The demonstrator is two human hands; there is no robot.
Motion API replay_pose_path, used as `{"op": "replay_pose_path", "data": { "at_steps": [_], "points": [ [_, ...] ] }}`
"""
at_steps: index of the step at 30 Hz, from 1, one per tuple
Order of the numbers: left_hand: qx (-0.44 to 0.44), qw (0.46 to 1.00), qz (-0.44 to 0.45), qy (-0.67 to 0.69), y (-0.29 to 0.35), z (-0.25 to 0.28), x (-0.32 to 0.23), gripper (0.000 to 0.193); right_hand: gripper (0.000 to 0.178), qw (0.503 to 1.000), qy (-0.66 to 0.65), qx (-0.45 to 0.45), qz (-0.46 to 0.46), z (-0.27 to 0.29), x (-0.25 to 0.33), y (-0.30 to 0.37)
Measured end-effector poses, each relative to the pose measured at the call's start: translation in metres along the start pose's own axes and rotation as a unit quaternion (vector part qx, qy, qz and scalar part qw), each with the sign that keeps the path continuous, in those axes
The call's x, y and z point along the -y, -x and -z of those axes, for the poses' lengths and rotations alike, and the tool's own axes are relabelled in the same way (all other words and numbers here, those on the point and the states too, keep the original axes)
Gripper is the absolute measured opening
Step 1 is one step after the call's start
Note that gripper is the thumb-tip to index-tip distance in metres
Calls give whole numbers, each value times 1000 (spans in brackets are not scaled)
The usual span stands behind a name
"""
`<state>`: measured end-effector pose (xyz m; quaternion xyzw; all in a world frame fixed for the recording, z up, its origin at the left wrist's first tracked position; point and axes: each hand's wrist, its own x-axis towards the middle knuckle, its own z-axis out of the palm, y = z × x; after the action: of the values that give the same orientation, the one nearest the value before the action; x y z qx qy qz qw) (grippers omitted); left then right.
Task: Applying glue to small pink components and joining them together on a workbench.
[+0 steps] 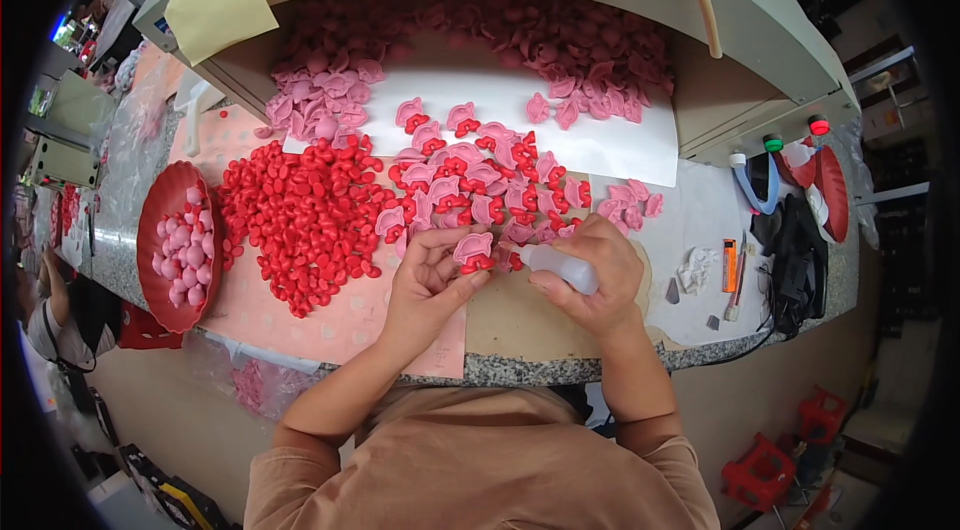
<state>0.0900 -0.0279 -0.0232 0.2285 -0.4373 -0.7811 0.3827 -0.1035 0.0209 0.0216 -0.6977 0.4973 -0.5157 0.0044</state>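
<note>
Left hand [428,288], center of frame, pinching a pink-and-red piece [474,250] between thumb and fingers. Right hand [600,275], just right of center, wrapped around a small whitish bottle [565,269], tip toward the piece; contact too small to tell. More pink-and-red pieces [483,173] above the hands, red pile [305,215] at center left, red bowl [163,202] of pink balls [187,258] at left.

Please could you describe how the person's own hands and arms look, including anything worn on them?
The left hand and right hand are ungloved, and no ring or watch shows on either. The forearms are uncovered, with no visible markings. The sleeves are short, plain and brown, matching the shirt.
</note>
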Motion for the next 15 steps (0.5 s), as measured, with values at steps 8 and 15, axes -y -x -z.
{"op": "replay_pose_path", "data": {
  "at_steps": [8, 15],
  "points": [
    [0, 1000, -2, 2, 0, -1, -2, 42, 35, 1000, -3, 10, -1, -1, 2, 1],
    [-5, 1000, 1, 2, 0, -2, -3, 41, 36, 1000, -6, 11, 3, -2, 1, 3]
  ]
}}
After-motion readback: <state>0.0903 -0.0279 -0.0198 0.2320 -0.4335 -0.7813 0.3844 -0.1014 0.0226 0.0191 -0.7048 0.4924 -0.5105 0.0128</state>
